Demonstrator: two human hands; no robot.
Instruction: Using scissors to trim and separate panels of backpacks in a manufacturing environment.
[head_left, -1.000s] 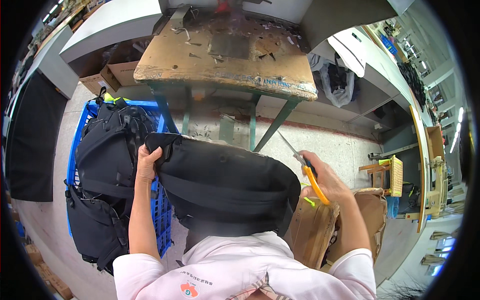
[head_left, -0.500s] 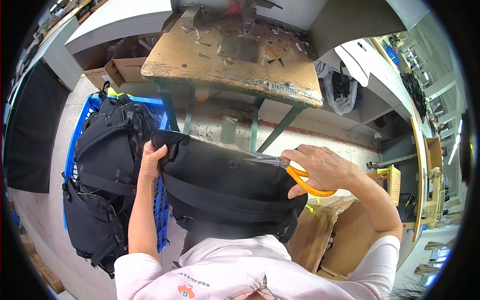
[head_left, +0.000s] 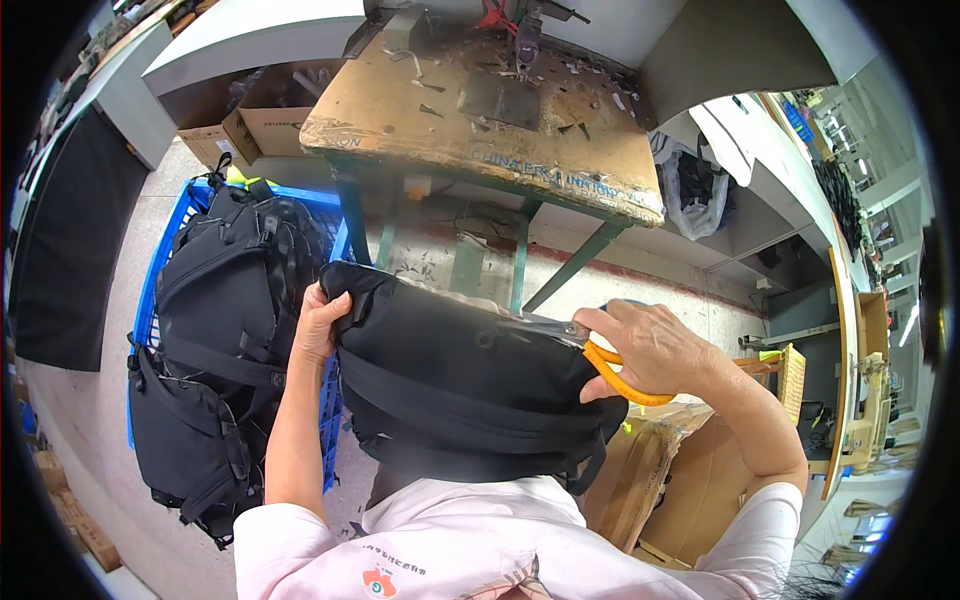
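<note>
A black fabric bag (head_left: 450,370) with straps lies across my front, its far edge showing a pale, ragged strip. My left hand (head_left: 322,322) grips the bag's far left corner, thumb on top. In my right hand (head_left: 645,345) is a pair of scissors (head_left: 620,378) with orange handles, the fingers wrapped round them. The scissors' metal blades point left along the bag's far edge, near a small round mark on the fabric. Whether the blades are apart or together I cannot tell.
At my left, a blue plastic crate (head_left: 343,235) holds several black backpacks (head_left: 225,300). Ahead stands a worn workbench (head_left: 400,110) with scraps and a machine (head_left: 527,45) on it. A cardboard box (head_left: 700,490) is at my right, a bagged bundle (head_left: 692,190) on a shelf beyond.
The view has shifted slightly, so everything sits a little farther right in it. Both hands keep their holds on the bag and the scissors, with the blades still at the far edge.
</note>
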